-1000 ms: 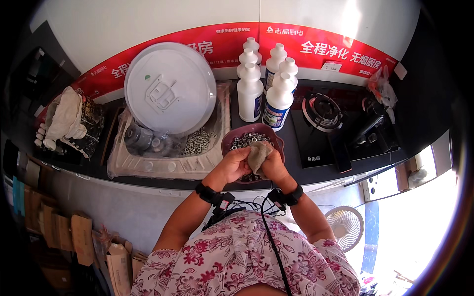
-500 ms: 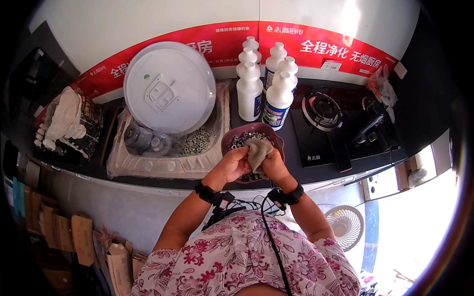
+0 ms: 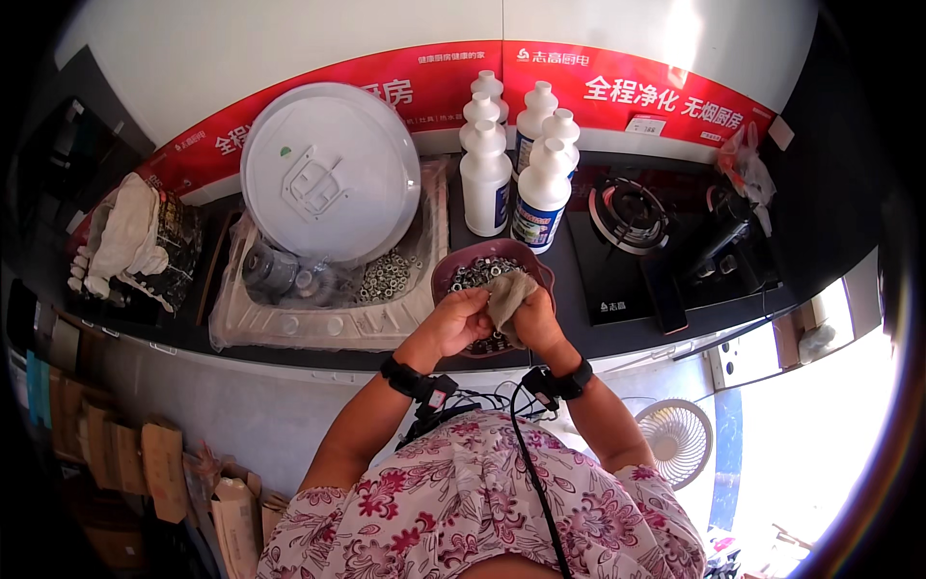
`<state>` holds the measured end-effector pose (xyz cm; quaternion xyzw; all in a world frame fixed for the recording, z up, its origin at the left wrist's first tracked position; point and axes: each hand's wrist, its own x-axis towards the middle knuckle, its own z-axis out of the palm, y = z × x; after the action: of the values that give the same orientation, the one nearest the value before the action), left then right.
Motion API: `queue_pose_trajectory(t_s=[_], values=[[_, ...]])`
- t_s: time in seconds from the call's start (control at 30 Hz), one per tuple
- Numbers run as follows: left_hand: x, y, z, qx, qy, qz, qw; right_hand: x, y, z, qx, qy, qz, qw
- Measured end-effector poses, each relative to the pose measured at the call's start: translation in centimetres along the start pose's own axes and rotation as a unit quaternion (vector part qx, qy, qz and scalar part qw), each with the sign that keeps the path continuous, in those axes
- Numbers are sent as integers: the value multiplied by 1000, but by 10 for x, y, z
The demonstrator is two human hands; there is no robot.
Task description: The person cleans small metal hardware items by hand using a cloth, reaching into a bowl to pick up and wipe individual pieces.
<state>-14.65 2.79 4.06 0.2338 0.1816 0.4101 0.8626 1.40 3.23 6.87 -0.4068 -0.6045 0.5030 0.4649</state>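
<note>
Crumpled grey-brown cloth (image 3: 508, 294) is gripped by both hands, left (image 3: 458, 323) and right (image 3: 533, 323), over the maroon plastic bowl (image 3: 446, 275) of metal nuts.

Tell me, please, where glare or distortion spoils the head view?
Head view: daylight blows out the lower right beside the fan; a glare streak on the wall above the burner; fisheye bends the countertop edge; hands and cloth stay evenly lit.

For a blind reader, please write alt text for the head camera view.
Both hands, left hand and right hand, rub a grey cloth over a purple bowl of metal nuts on a dark counter. White bottles stand behind.
</note>
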Motion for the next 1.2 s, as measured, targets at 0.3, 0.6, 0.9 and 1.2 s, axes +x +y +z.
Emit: queue_pose_trajectory(t_s=[0.3, 0.6, 0.9, 1.2], values=[[-1, 1, 6, 6, 19, 17, 1000, 2, 3, 2, -54, -31, -131, 990], [2, 1, 22, 42, 121, -7, 992, 0, -3, 1, -39, 1, -91, 995], [0, 2, 14, 4, 56, 5, 998, -1, -4, 3, -20, 18, -73, 997], [0, 1, 29, 36, 124, 0, 992, -2, -3, 0, -67, -8, -70, 995]])
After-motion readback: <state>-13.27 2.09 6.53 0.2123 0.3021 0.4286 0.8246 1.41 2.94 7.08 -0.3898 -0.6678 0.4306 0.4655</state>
